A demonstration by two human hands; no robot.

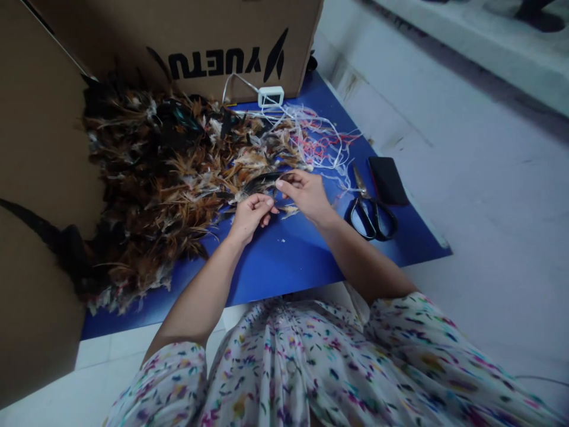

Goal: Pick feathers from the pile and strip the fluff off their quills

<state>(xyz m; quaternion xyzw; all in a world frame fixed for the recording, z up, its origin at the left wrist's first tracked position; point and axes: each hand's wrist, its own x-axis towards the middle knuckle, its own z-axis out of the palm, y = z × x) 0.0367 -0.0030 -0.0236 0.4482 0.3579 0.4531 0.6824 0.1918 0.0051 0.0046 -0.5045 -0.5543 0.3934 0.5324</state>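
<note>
Over the front part of the blue table, my right hand (306, 193) pinches a long dark feather (262, 179) between thumb and fingers. The feather reaches leftward, across the edge of a big pile of brown, black and white feathers (178, 166). Just to the left and a little nearer to me, my left hand (252, 216) is closed, its thumb pressed on the curled fingers. What it holds, if anything, is too small to make out. A small pale feather (290, 210) lies beneath my right hand.
Black-handled scissors (371, 216) and a dark phone (388, 179) lie at right on the blue table (284, 267). Behind are tangled white and red strings (322, 139) and a small white device (271, 96). Cardboard boxes (231, 35) stand at the back and left.
</note>
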